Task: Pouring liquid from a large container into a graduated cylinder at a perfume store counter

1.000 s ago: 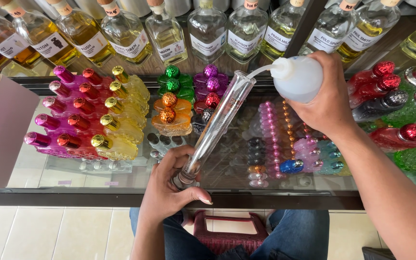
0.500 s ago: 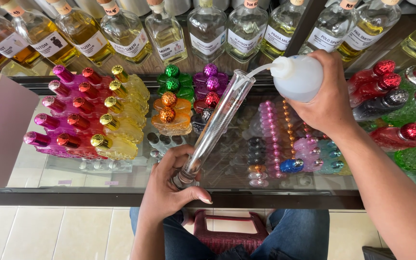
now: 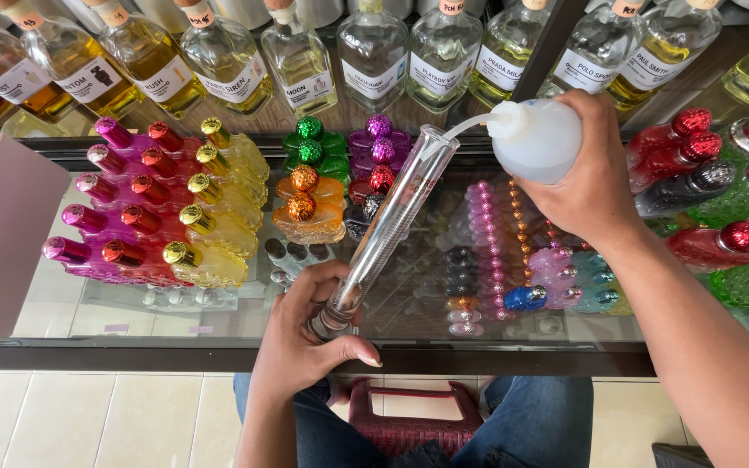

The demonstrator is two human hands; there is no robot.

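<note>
Nothing had shifted since before: my left hand (image 3: 305, 334) gripped the glass cylinder's (image 3: 387, 227) near base, its axis slanting far-right toward the squeeze bottle (image 3: 537, 139) clasped in my right hand (image 3: 591, 178).

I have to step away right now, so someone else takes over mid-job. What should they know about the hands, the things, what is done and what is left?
Left hand: grip around the base of the glass cylinder, which stands tilted on the glass counter.
Right hand: wrapped around the white squeeze bottle, its thin spout bent over to the cylinder's open mouth.
Done: bottle and cylinder are lined up for filling.
Liquid level: the cylinder is clear and the level cannot be read here, so how much is in cannot be told.
Left: likely finish filling, then set the bottle down.
Nearby: small coloured bottles crowd the display; keep the cylinder steady.
</note>
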